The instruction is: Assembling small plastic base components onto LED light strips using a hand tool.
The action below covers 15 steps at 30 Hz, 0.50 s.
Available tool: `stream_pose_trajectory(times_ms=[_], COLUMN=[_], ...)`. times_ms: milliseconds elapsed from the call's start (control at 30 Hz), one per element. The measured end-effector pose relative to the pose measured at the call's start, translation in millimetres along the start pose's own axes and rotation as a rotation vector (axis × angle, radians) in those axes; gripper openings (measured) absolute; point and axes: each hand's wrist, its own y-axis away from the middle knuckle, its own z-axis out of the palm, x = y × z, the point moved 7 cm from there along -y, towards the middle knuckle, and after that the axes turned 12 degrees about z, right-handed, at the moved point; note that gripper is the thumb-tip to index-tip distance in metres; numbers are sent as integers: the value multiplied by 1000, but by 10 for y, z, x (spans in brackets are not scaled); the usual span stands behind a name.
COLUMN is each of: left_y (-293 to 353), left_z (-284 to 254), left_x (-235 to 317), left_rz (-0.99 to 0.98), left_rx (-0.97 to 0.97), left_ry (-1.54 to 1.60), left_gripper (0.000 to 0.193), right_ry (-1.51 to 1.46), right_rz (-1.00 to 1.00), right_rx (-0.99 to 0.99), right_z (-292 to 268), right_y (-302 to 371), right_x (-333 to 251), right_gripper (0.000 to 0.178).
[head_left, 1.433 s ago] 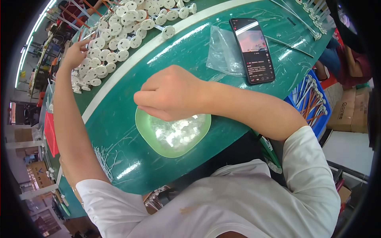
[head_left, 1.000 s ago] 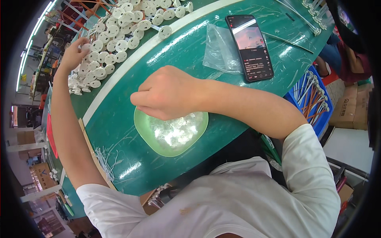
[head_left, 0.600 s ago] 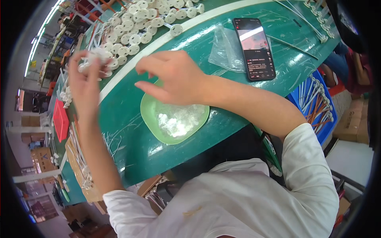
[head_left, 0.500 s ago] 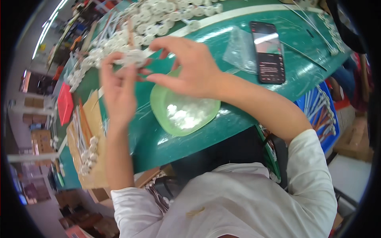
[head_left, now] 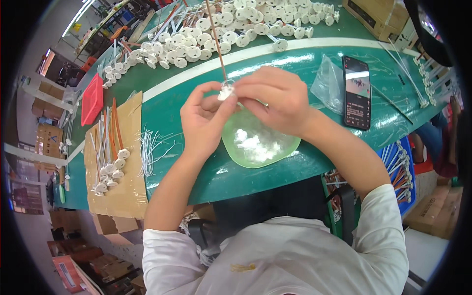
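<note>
My left hand (head_left: 202,120) pinches a small white fitting (head_left: 226,92) between thumb and fingers, above the table. A long brown wire (head_left: 216,42) rises from that fitting toward the far side. Close against its right side, the fingertips of my right hand (head_left: 282,98) are pressed together; whatever they hold is hidden. Below my hands stands a light green bowl (head_left: 253,165) with small whitish pieces (head_left: 253,146) in it.
Many white round fittings with wires (head_left: 196,42) lie heaped across the far side. Cardboard (head_left: 130,179) with more fittings, thin white wires (head_left: 150,152) and a red basket (head_left: 92,101) are left. A plastic bag (head_left: 327,83) and phone (head_left: 364,105) lie right, beyond them a box (head_left: 376,19).
My right hand, spread and apart from the left before, has closed its fingers beside the white fitting. The fitting is now tilted differently, and the whole view has shifted.
</note>
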Motion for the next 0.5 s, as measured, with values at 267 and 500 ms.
stream_pose_trajectory(times_ms=[267, 500], left_y=[-10, -14], left_z=[-1, -152], left_x=[35, 143], left_rz=[56, 195], left_rx=[-51, 101], left_ry=[373, 26], left_gripper=[35, 36], right_ry=[-57, -22], right_rz=[-23, 121], right_rx=[-43, -146], right_z=[20, 74], right_y=[-34, -52], right_x=[-126, -61], right_gripper=[21, 17])
